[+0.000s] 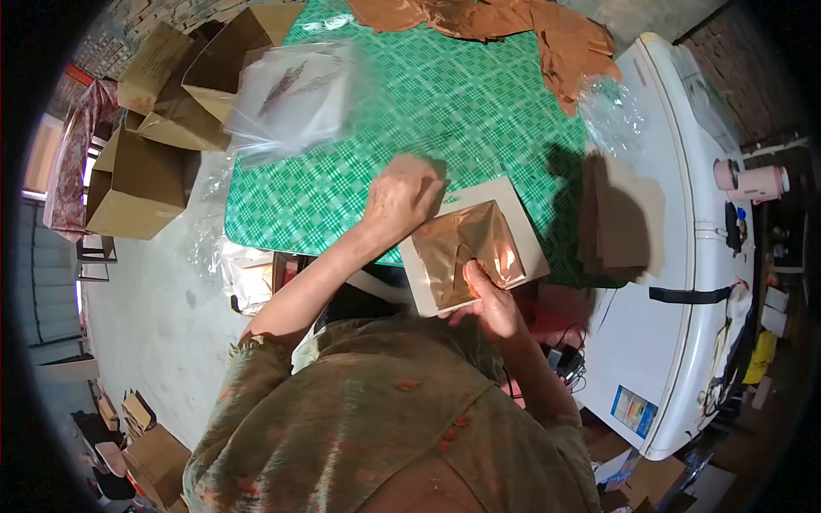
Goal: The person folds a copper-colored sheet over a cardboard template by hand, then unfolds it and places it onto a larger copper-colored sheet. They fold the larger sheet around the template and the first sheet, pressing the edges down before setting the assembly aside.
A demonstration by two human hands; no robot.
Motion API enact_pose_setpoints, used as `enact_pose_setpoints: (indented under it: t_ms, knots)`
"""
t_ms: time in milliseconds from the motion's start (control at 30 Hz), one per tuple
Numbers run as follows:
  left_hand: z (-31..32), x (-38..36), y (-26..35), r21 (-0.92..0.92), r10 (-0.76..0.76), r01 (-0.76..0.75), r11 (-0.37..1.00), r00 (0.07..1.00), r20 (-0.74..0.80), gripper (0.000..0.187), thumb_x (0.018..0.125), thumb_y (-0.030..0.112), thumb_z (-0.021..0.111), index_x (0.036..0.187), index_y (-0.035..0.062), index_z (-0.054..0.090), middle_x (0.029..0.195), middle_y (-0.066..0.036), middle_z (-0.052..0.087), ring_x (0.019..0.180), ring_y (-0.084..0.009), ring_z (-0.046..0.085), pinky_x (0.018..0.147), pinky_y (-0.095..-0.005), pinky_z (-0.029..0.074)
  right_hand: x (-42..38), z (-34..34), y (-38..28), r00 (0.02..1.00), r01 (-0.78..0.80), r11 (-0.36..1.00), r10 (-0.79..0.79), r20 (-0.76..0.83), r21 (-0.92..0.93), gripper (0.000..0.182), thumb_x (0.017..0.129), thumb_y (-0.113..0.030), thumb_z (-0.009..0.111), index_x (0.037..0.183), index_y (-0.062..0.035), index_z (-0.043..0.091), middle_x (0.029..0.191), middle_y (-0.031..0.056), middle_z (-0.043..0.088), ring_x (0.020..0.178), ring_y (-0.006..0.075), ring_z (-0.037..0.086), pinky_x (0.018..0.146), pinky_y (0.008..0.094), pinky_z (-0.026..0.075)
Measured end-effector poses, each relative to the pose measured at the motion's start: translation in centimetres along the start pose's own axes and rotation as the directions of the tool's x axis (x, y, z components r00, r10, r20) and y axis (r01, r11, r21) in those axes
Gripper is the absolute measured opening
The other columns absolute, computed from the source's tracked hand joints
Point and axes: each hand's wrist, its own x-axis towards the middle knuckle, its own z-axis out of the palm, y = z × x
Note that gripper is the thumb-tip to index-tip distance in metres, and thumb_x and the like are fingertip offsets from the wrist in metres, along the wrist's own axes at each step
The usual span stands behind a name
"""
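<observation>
A square of shiny copper-coloured foil (453,248) lies on a pale card (520,214) at the near edge of the table. My right hand (489,303) grips the card's near edge, its thumb pressed on the foil and its fingers underneath. Just beyond the card's far left side is my left hand (402,192), its fingers curled and partly hidden, over the green cloth. Whether it holds anything cannot be made out. A stack of clear plastic bags (295,103) lies farther left on the table.
Open cardboard boxes (141,184) stand at the left. Brown card sheets (629,214) and crumpled clear plastic (611,107) lie on the right of the green checked table (410,94). Copper-coloured sheets (573,51) lie at the far edge. A white fridge (676,256) is at the right.
</observation>
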Motion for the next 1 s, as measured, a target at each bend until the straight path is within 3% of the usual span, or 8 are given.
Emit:
enact_pose_setpoints:
  t_ms: [100, 200, 333, 433, 567, 667, 1000]
  knots:
    - [-0.1, -0.5, 0.0, 0.032, 0.055, -0.055, 0.998, 0.998, 0.021, 0.015, 0.094, 0.015, 0.076, 0.098, 0.0034, 0.067, 0.095, -0.018, 0.067, 0.096, -0.0411, 0.066, 0.079, -0.0504, 0.054, -0.7, 0.2, -1.3, 0.999, -0.022, 1.0, 0.022, -0.039, -0.008, 0.041, 0.114, -0.039, 0.052, 0.143, -0.0097, 0.054, 0.122, 0.0111, 0.071, 0.08, 0.0291, 0.077, 0.058, 0.0371, 0.061]
    - [-0.4, -0.3, 0.2, 0.044, 0.074, -0.074, 0.996, 0.997, 0.011, 0.015, 0.094, 0.013, 0.076, 0.1, 0.0039, 0.066, 0.096, -0.017, 0.068, 0.093, -0.0409, 0.068, 0.078, -0.0503, 0.055, -1.1, 0.3, -2.8, 0.996, -0.089, 0.99, 0.092, 0.023, -0.107, 0.049, 0.115, -0.042, 0.047, 0.148, -0.0063, 0.053, 0.131, 0.0124, 0.07, 0.091, 0.0256, 0.077, 0.061, 0.0354, 0.06]
    - [-0.4, -0.1, 0.0, 0.16, 0.127, -0.139, 0.977, 0.988, 0.086, 0.021, 0.092, 0.013, 0.076, 0.108, 0.0045, 0.064, 0.093, -0.016, 0.067, 0.088, -0.0387, 0.07, 0.075, -0.0482, 0.058, -1.2, -1.0, -3.6, 0.993, -0.119, 0.979, 0.12, -0.004, -0.164, 0.053, 0.113, -0.049, 0.047, 0.141, -0.0059, 0.058, 0.129, 0.0146, 0.071, 0.085, 0.0259, 0.077, 0.059, 0.0348, 0.059]
    - [-1.1, 0.3, 0.6, 0.211, 0.166, -0.203, 0.956, 0.97, 0.178, 0.026, 0.093, 0.014, 0.074, 0.113, 0.004, 0.061, 0.091, -0.015, 0.067, 0.086, -0.0361, 0.071, 0.071, -0.0461, 0.059, -1.4, -2.2, -4.4, 0.981, -0.195, 0.977, 0.192, -0.042, -0.091, 0.046, 0.109, -0.039, 0.063, 0.145, -0.0126, 0.056, 0.125, 0.0058, 0.068, 0.087, 0.0263, 0.076, 0.052, 0.038, 0.058]
    - [-2.4, 1.1, 2.0, 0.232, 0.196, -0.268, 0.935, 0.936, 0.292, 0.026, 0.094, 0.013, 0.069, 0.115, 0.0009, 0.058, 0.088, -0.016, 0.067, 0.078, -0.0347, 0.073, 0.064, -0.0447, 0.06, -1.7, -2.2, -4.5, 0.971, -0.23, 0.94, 0.207, -0.115, -0.252, 0.055, 0.11, -0.042, 0.058, 0.152, -0.0062, 0.054, 0.147, 0.0145, 0.06, 0.12, 0.0267, 0.065, 0.058, 0.04, 0.06]
    - [-2.3, 1.3, 2.1, 0.266, 0.181, -0.288, 0.92, 0.914, 0.364, 0.024, 0.094, 0.013, 0.068, 0.111, -0.0008, 0.059, 0.086, -0.016, 0.067, 0.071, -0.035, 0.073, 0.06, -0.045, 0.06, -0.9, -2.4, -4.2, 0.979, -0.195, 0.966, 0.183, -0.086, -0.167, 0.042, 0.109, -0.036, 0.062, 0.144, -0.0129, 0.056, 0.122, 0.0041, 0.069, 0.093, 0.0235, 0.075, 0.051, 0.0373, 0.057]
    - [-2.2, 1.6, 1.8, 0.165, 0.223, -0.293, 0.942, 0.912, 0.346, 0.02, 0.092, 0.011, 0.069, 0.104, -0.0013, 0.059, 0.081, -0.017, 0.069, 0.07, -0.0362, 0.073, 0.061, -0.0461, 0.059, -0.9, -1.9, -5.5, 0.982, -0.18, 0.975, 0.169, -0.087, -0.134, 0.04, 0.112, -0.038, 0.056, 0.138, -0.0091, 0.06, 0.121, 0.0036, 0.069, 0.096, 0.0217, 0.074, 0.054, 0.0374, 0.057]
